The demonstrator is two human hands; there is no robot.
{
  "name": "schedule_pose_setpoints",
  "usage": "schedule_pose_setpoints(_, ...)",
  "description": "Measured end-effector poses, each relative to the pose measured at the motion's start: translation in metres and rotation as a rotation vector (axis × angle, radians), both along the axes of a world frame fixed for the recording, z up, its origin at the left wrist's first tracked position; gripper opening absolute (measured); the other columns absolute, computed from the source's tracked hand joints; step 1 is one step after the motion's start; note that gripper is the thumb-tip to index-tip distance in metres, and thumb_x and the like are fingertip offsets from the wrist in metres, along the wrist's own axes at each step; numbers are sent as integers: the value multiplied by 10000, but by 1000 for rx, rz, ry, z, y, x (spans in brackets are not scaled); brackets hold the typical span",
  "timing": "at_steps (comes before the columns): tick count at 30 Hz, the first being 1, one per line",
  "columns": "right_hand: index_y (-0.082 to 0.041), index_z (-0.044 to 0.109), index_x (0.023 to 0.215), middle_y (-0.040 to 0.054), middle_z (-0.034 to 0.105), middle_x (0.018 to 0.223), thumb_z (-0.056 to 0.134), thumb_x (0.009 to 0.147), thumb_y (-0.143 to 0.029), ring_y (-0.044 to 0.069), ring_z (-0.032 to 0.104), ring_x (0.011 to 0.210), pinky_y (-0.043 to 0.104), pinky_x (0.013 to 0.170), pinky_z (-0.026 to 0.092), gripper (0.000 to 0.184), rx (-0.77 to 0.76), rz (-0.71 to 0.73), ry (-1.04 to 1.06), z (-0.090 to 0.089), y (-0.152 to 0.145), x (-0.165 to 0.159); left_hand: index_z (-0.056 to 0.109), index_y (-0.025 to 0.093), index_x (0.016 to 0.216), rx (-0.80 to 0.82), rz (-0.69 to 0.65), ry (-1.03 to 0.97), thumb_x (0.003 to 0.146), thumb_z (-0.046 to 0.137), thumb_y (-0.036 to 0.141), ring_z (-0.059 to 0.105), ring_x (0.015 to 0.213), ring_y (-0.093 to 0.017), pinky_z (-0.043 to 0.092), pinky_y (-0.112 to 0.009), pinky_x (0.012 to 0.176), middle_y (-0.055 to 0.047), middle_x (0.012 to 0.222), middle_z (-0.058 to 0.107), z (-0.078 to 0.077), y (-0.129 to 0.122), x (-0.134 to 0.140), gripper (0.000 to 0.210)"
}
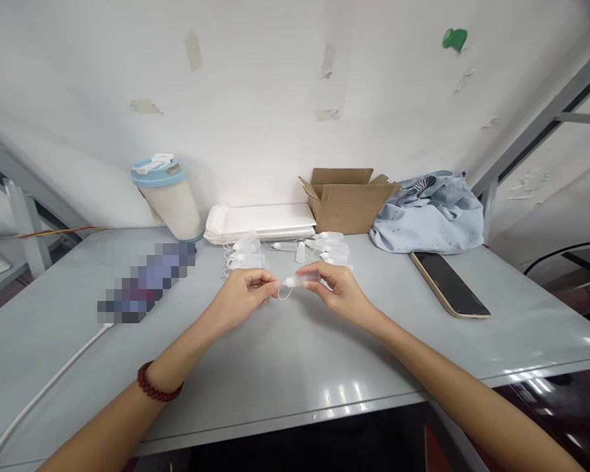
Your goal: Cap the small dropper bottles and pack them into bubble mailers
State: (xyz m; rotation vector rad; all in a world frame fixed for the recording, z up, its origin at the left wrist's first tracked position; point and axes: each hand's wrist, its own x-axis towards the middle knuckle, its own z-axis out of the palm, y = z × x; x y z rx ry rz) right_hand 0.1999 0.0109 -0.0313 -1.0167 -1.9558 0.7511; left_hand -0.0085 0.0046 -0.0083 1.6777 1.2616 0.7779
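Observation:
My right hand (337, 290) is closed in a pinch round the body of a small translucent dropper bottle (297, 280), held sideways above the table. The bottle's nozzle points left. My left hand (243, 295) pinches the cap at the nozzle end, and the fingertips mostly hide that cap. A thin white strap (286, 296) loops down between the left fingertips and the bottle's neck. Just beyond my hands lie similar bottles, one group (247, 246) on the left and another group (334, 248) on the right. Between these groups is a small white piece (300, 252).
White padded envelopes (263, 219) are stacked against the wall, beside an open cardboard box (347, 206). A light-blue cloth bag (430, 219) and a phone (452, 285) lie at the right. On the left are a tumbler (172, 203), a blurred-out device (147, 285) and its white cable (46, 390).

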Motion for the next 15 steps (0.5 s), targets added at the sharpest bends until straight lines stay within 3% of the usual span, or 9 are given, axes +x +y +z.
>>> schedule_pose_setpoints(10, -214, 646, 959, 46, 701, 943, 544, 863, -227, 187, 640, 856, 314, 709, 492, 141, 26, 7, -9, -6, -3, -2, 665, 183, 635, -34, -17, -30, 749, 600, 381, 550, 540, -133, 461, -257, 565, -22, 646, 664, -7, 0, 1, 238)
schedule_pose_setpoints(15, -207, 609, 1032, 51, 678, 926, 552, 872, -283, 180, 622, 811, 291, 645, 489, 186, 48, -11, -66, -7, 1, -3, 669, 177, 649, -64, -6, -25, 744, 616, 421, 539, 549, -133, 425, -244, 534, -25, 642, 643, 0, 7, -6, 267)
